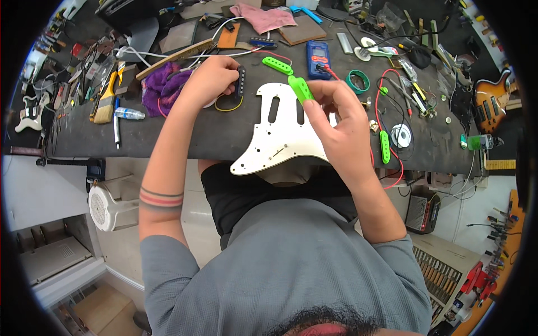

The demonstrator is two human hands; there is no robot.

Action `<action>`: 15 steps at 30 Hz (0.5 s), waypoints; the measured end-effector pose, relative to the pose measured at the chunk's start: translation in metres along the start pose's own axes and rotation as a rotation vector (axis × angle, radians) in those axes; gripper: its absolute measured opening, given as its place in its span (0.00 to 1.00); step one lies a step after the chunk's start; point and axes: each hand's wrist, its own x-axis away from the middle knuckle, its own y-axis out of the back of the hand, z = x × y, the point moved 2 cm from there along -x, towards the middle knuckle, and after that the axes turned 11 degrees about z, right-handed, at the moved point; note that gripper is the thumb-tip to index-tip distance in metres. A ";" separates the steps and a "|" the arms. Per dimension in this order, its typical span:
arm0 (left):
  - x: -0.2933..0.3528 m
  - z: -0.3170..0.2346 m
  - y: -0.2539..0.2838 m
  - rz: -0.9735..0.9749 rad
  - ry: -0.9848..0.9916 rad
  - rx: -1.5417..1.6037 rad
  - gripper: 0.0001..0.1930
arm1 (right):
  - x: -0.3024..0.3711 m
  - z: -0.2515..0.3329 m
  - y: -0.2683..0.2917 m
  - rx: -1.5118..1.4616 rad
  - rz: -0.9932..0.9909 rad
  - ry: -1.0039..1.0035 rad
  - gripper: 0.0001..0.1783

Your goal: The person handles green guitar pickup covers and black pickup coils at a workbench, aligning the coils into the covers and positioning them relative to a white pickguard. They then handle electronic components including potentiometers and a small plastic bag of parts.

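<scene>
My left hand [216, 78] is closed at the inner end of the purple cloth, its fingers on the edge of an upright black guitar pickup [241, 84] with a row of metal pole pieces. A yellow wire trails below that pickup. Between thumb and fingers of my right hand [339, 120] is a bright green pickup cover [301, 89], tilted above the pickguard. The white pickguard [280, 137] lies at the bench's front edge, partly hidden by my right hand. Another green pickup cover [277, 65] lies just beyond it. To the right rests a green pickup [385, 147] beside red wire.
A purple cloth [159, 89], a paintbrush [105, 103] and a small bottle [130, 113] lie at the left. A blue multimeter [318, 55], green tape roll [357, 82] and solder spool [400, 135] sit to the right. A sunburst guitar [490, 103] stands far right.
</scene>
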 end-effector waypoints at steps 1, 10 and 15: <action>-0.012 -0.006 -0.003 0.048 0.016 -0.186 0.15 | 0.007 -0.005 0.007 0.026 -0.010 -0.037 0.11; -0.042 -0.037 0.007 0.218 0.115 -0.646 0.10 | 0.071 -0.025 0.042 -0.006 0.028 -0.199 0.13; -0.090 -0.055 0.034 -0.083 -0.173 -0.953 0.12 | 0.089 -0.022 0.052 -0.002 0.001 -0.206 0.13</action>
